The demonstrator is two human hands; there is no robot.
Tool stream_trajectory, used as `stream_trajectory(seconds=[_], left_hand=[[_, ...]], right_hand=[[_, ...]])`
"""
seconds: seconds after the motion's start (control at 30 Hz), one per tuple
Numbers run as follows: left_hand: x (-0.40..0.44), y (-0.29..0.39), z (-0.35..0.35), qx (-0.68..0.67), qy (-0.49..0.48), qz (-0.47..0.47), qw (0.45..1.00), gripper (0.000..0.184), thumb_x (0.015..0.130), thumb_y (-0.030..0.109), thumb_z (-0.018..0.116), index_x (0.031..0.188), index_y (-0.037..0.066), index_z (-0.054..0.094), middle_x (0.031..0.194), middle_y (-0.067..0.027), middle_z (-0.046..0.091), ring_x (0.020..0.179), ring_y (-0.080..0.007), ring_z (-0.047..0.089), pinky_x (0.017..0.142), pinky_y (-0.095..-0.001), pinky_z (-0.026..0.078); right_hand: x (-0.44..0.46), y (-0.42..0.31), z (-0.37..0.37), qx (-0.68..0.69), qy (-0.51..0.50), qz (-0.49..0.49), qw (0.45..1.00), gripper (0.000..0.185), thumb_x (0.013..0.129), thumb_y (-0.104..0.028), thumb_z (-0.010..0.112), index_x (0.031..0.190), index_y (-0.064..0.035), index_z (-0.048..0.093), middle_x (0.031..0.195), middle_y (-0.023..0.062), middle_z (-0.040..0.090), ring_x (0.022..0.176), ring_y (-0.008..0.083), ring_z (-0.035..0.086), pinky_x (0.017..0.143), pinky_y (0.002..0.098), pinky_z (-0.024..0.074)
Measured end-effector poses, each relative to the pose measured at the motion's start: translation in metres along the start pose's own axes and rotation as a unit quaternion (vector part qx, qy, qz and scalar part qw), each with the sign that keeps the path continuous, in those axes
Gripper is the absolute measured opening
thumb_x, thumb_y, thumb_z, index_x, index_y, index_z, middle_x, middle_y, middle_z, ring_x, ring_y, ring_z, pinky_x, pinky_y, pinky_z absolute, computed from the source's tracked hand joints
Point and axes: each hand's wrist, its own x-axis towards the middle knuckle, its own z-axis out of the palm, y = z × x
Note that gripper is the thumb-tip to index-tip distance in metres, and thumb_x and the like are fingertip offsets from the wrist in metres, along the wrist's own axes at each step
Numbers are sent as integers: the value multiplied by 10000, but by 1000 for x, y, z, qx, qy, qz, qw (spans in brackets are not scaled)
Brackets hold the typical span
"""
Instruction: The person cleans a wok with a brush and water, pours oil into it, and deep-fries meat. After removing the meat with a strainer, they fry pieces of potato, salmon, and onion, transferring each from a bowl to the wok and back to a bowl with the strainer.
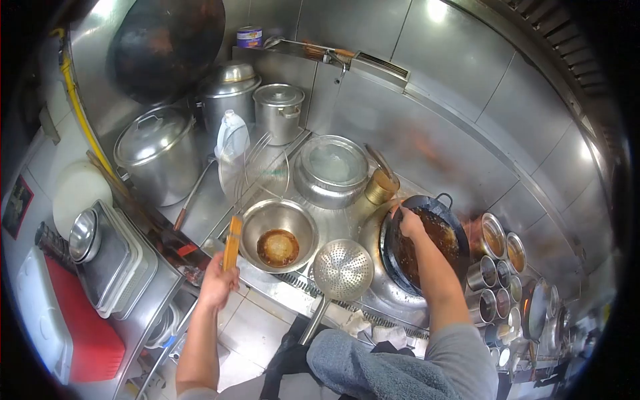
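1. Nearest my view, a blue-grey cloth (360, 365) lay close to the handle of a round, perforated steel strainer (343, 270). That handle reached past the counter (265, 279) edge towards the body; I judged that a bump from a hip could swing the strainer into its neighbours.

2. I saw the left hand (215, 285) with its fingers clenched around a flat, yellow-brown wooden piece (231, 248), held upright just beside the bowl. A careless turn of the wrist could knock the rim.

3. The wide, shiny steel bowl (303, 230) stood near the counter's front edge with shallow brown liquid (278, 248) inside. A knock there could slop it over.

4. The right hand (412, 224) reached over the large black wok (404, 261); I could not tell whether its fingers grasped anything. The forearm crossed above the near rim, so if the metal was hot, a slight drop could burn the skin.

5. Dark liquid (437, 235) covered much of the wok's inside; a sudden jolt could splash it.

6. Beyond the bowl and wok, a broad steel pot (333, 193) stood near a brass-coloured tin (381, 188); a wide elbow swing might tip the tin.
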Motion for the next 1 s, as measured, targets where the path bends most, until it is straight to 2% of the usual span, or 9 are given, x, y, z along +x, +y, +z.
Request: stream_trajectory(seconds=[0.13, 0.3, 0.37, 0.43, 0.53, 0.8, 0.87, 0.93, 1.0], left_hand=[[113, 9, 6, 404, 86, 293, 862, 689, 856, 42, 506, 1505, 79, 280, 1344, -263, 531, 1218, -413, 537, 981, -443, 454], [193, 3, 92, 561, 121, 85, 814, 792, 842, 17, 495, 1544, 198, 174, 1247, -308, 538, 1098, -426, 598, 946, -509, 473], [211, -6, 95, 544, 50, 10, 838, 786, 827, -21, 470, 1537, 174, 198, 1283, -289, 529, 1109, -396, 604, 950, -485, 478], [222, -62, 47, 363, 51, 284, 886, 763, 817, -44, 459, 1525, 124, 230, 1273, -241, 568, 1101, -351, 624, 950, -454, 485], [90, -25, 42, -7, -45, 7, 999, 621, 879, -34, 498, 1457, 144, 353, 764, 23, 456, 512, -50, 392, 436, -197, 347], [-33, -140, -40, -149, -58, -210, 965, 505, 949, 52, 532, 1421, 148, 382, 740, -45, 540, 539, -109, 511, 428, -254, 432], [-32, -153, -57, -116, -75, -229, 964, 493, 954, 67, 530, 1423, 113, 386, 740, -48, 547, 543, -114, 514, 455, -274, 452], [8, -169, -97, 423, -19, 47, 905, 437, 960, 98, 534, 1376, 18, 428, 761, -70, 593, 601, -142, 560, 554, -295, 489], [49, -149, -105, 363, 34, 70, 929, 444, 955, 108, 544, 1362, -37, 443, 947, -122, 646, 820, -181, 626, 747, -288, 506]], right_hand=[[-38, 69, 12, 291, 106, -175, 935, 615, 826, 83, 386, 1414, -72, 483, 1088, 165, 676, 1024, 247, 633, 926, 323, 463], [-169, 13, -42, 397, -6, 38, 917, 576, 906, 28, 420, 1457, -142, 430, 680, -48, 466, 530, 58, 409, 476, 239, 358], [-195, 20, -31, 434, -3, 11, 901, 541, 906, 22, 441, 1430, -112, 462, 706, -18, 487, 536, 63, 411, 484, 250, 367], [-228, 1, -34, 532, -100, 88, 836, 597, 891, 27, 462, 1463, -137, 406, 669, -25, 455, 492, 64, 382, 446, 241, 323], [-261, 8, -10, 652, -244, 107, 710, 586, 919, -10, 494, 1475, -150, 375, 631, -28, 433, 445, 68, 328, 411, 219, 289], [-254, -40, 103, 653, -524, 11, 547, 510, 1003, -123, 461, 1488, -146, 308, 640, -22, 390, 473, 63, 360, 411, 240, 321], [-255, -51, 144, 656, -525, 15, 542, 527, 1005, -150, 467, 1499, -135, 284, 664, -8, 435, 493, 80, 400, 435, 255, 359], [-265, -64, 161, 661, -523, 20, 538, 548, 1008, -177, 472, 1510, -124, 260, 687, 7, 479, 513, 96, 440, 458, 271, 397], [-268, -70, 164, 544, -482, -85, 681, 617, 993, -186, 511, 1531, -95, 223, 839, 66, 603, 689, 150, 574, 574, 313, 482]])
